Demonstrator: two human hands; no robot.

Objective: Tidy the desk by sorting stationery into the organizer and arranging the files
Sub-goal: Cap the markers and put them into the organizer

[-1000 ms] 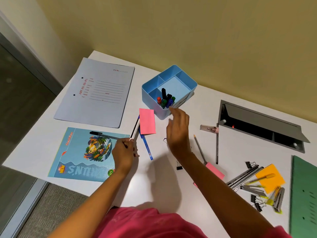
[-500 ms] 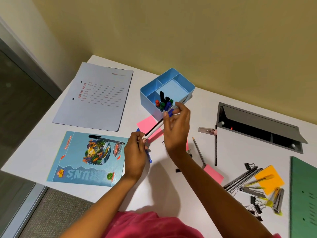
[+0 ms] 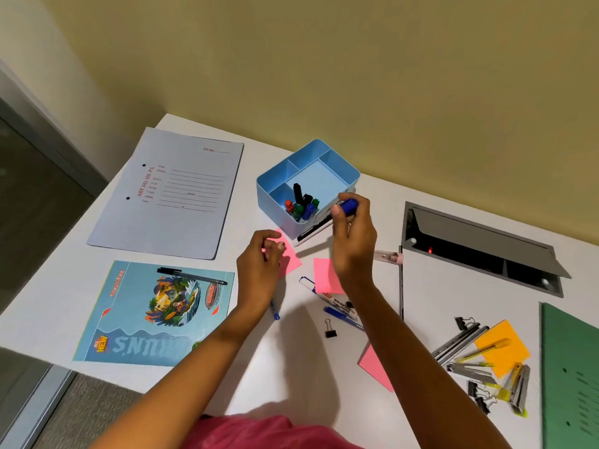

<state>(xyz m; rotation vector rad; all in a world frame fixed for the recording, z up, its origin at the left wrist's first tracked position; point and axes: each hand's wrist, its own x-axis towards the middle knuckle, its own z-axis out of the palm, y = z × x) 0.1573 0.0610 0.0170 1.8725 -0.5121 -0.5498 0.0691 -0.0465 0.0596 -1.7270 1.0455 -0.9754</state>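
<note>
Gripping one blue-capped marker (image 3: 316, 227), right hand (image 3: 353, 241) beside one organizer (image 3: 270, 202).

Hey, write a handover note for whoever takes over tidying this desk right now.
Left hand: open, hovering over a pink note, holding nothing.
Right hand: grips a blue-capped marker beside the organizer.
Done: several markers stand in its front compartment.
Left: drop this marker in, then the black pen on the booklet, loose pens, notes, clips; arrange the grey file and green file.
</note>
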